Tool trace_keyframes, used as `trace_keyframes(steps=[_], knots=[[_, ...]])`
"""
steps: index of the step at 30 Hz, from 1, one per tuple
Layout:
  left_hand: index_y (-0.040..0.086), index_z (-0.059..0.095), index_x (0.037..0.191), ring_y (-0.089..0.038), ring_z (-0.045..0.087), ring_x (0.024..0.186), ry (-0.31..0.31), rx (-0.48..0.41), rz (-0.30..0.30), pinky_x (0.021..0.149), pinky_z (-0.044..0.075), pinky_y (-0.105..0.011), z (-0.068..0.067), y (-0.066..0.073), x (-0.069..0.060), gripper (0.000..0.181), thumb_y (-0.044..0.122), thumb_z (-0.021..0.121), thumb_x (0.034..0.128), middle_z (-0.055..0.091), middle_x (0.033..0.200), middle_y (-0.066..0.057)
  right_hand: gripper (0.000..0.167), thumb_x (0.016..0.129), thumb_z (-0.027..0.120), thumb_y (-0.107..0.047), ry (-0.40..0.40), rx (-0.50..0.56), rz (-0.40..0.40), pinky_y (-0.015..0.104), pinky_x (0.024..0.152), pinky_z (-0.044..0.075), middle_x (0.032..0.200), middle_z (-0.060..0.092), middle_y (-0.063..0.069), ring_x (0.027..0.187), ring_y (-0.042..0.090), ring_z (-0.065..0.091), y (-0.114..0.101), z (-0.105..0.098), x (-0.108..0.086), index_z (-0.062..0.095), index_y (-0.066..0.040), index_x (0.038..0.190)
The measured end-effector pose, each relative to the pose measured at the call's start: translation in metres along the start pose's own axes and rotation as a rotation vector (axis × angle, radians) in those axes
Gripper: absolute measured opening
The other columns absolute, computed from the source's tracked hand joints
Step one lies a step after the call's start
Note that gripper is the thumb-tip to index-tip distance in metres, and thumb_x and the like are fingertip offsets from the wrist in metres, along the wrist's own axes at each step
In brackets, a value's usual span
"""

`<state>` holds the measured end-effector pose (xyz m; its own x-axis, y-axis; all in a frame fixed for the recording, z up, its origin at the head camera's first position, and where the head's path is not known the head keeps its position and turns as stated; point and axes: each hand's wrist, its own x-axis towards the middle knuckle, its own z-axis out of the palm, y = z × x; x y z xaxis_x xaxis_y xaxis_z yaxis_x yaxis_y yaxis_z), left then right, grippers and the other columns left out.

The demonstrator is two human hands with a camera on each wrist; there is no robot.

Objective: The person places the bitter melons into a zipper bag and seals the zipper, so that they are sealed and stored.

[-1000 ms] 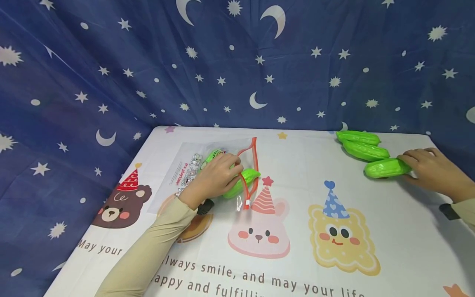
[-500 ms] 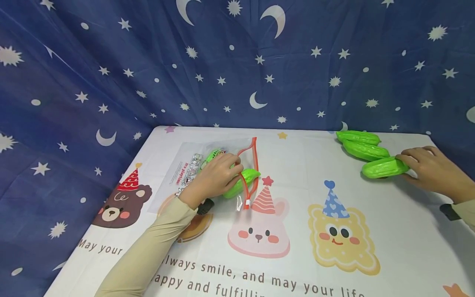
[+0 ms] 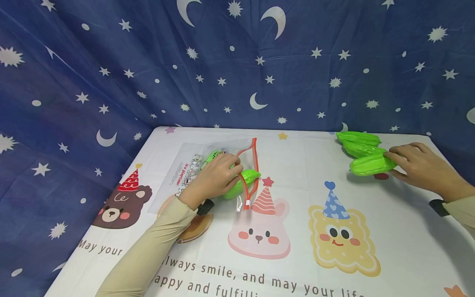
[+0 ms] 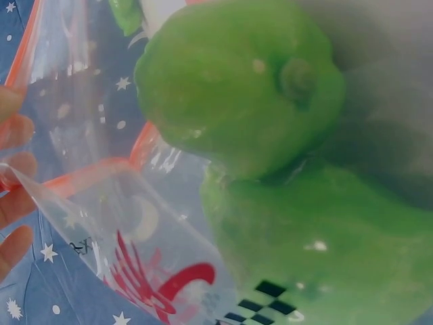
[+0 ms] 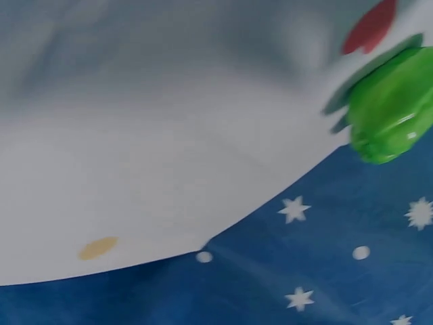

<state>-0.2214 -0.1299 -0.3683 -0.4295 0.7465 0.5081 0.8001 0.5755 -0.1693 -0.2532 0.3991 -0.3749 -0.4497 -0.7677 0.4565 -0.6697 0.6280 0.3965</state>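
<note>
Backdrop: one dark blue curtain point(image 3: 222, 62), patterned with white stars, moons and dots, hung behind the table and down its left side. Surface: one white tablecloth point(image 3: 289, 161), printed with a brown bear, a pink rabbit and a yellow biscuit, each in a party hat, lettering below.

Item: one clear plastic bag point(image 3: 174, 165), edged in orange-red at the mouth, lying on the left part of the table from where I stand, its mouth gaping to the right.

Item: two gourds within, a stem-end gourd point(image 4: 230, 81) and a lower gourd point(image 4: 325, 250), touching; the tip of one reaches the mouth.

Item: one left hand point(image 3: 215, 175), laid over the bag, fingers bent, pinching the plastic at the edge of its mouth.

Item: one right hand point(image 3: 423, 167), thumb and fingers closed on the right-hand end of a bright green gourd point(image 3: 371, 165); I cannot tell whether this clears the cloth.

Item: two more, a far gourd point(image 3: 358, 137) and a middle gourd point(image 3: 363, 149), lying together at the far right, just behind the gripped one.

Item: pale beige sleeves point(image 3: 144, 247) on both arms.
</note>
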Motion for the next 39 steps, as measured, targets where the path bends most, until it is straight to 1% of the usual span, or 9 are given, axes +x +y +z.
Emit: trace_keyframes(steps=[7,10,14,18,26,35,37,38,39], knots=[[0.008,0.059,0.087,-0.022,0.055,0.089,-0.008,-0.001,-0.006,0.083,0.046,-0.035,-0.001,0.001,0.0,0.008,0.013,0.066,0.084,0.057,0.093,-0.006,0.072,0.099,0.011,-0.05,0.056,0.062,-0.045,0.052,0.078,0.045,0.092,0.061,0.02,0.083,0.036,0.058,-0.012,-0.003,0.022,0.059,0.002,0.105],[0.008,0.059,0.087,-0.022,0.055,0.089,-0.006,-0.001,-0.008,0.083,0.046,-0.035,-0.001,0.001,-0.001,0.008,0.013,0.065,0.0842,0.057,0.093,-0.006,0.069,0.1,0.014,-0.049,0.083,0.068,-0.07,0.051,0.077,0.046,0.093,0.061,0.02,0.083,0.036,0.058,-0.018,-0.005,0.032,0.06,0.001,0.108],[0.008,0.059,0.086,-0.022,0.055,0.088,-0.003,-0.002,-0.009,0.082,0.046,-0.035,-0.001,0.001,0.0,0.008,0.012,0.066,0.0835,0.057,0.092,-0.006,0.064,0.101,0.019,-0.045,0.13,0.074,-0.113,0.05,0.075,0.046,0.092,0.061,0.02,0.081,0.035,0.058,-0.025,-0.006,0.045,0.062,0.001,0.106],[0.008,0.06,0.086,-0.021,0.055,0.088,-0.008,-0.001,-0.013,0.082,0.046,-0.035,-0.002,0.001,0.0,0.007,0.013,0.065,0.0842,0.057,0.093,-0.006,0.061,0.101,0.022,-0.042,0.153,0.082,-0.146,0.05,0.075,0.046,0.091,0.062,0.02,0.084,0.035,0.058,-0.034,-0.006,0.058,0.064,0.002,0.104],[0.008,0.06,0.086,-0.021,0.055,0.088,-0.001,-0.002,-0.01,0.083,0.045,-0.035,-0.001,0.001,-0.001,0.007,0.013,0.065,0.0843,0.057,0.092,-0.006,0.059,0.102,0.023,-0.038,0.16,0.123,-0.189,0.049,0.077,0.047,0.094,0.063,0.019,0.086,0.032,0.059,-0.054,-0.008,0.085,0.064,0.004,0.104],[0.008,0.059,0.087,-0.022,0.055,0.088,0.016,-0.002,-0.003,0.082,0.045,-0.035,0.001,0.0,-0.001,0.01,0.012,0.067,0.0822,0.057,0.092,-0.006,0.06,0.102,0.02,-0.037,0.114,0.157,-0.207,0.049,0.081,0.048,0.098,0.063,0.018,0.09,0.031,0.06,-0.076,-0.003,0.11,0.062,0.005,0.11],[0.008,0.06,0.087,-0.022,0.055,0.088,0.012,-0.003,-0.004,0.082,0.045,-0.035,0.0,0.001,-0.001,0.009,0.012,0.067,0.0829,0.057,0.092,-0.006,0.043,0.099,0.039,-0.03,0.101,0.17,-0.219,0.049,0.082,0.047,0.098,0.062,0.018,0.09,0.031,0.06,-0.08,-0.001,0.115,0.061,0.005,0.111],[0.008,0.06,0.087,-0.022,0.055,0.088,0.01,-0.004,-0.005,0.082,0.045,-0.035,0.0,0.0,0.0,0.009,0.012,0.067,0.083,0.057,0.092,-0.006,0.038,0.094,0.051,-0.026,0.096,0.177,-0.225,0.048,0.083,0.047,0.099,0.062,0.018,0.089,0.031,0.06,-0.083,0.0,0.117,0.06,0.005,0.112],[0.008,0.06,0.087,-0.022,0.055,0.089,0.006,-0.004,-0.005,0.082,0.045,-0.035,0.0,0.001,0.0,0.009,0.013,0.066,0.0836,0.057,0.092,-0.006,0.039,0.086,0.062,-0.023,0.092,0.183,-0.231,0.048,0.082,0.047,0.099,0.062,0.018,0.089,0.031,0.06,-0.085,0.0,0.12,0.06,0.005,0.113]])
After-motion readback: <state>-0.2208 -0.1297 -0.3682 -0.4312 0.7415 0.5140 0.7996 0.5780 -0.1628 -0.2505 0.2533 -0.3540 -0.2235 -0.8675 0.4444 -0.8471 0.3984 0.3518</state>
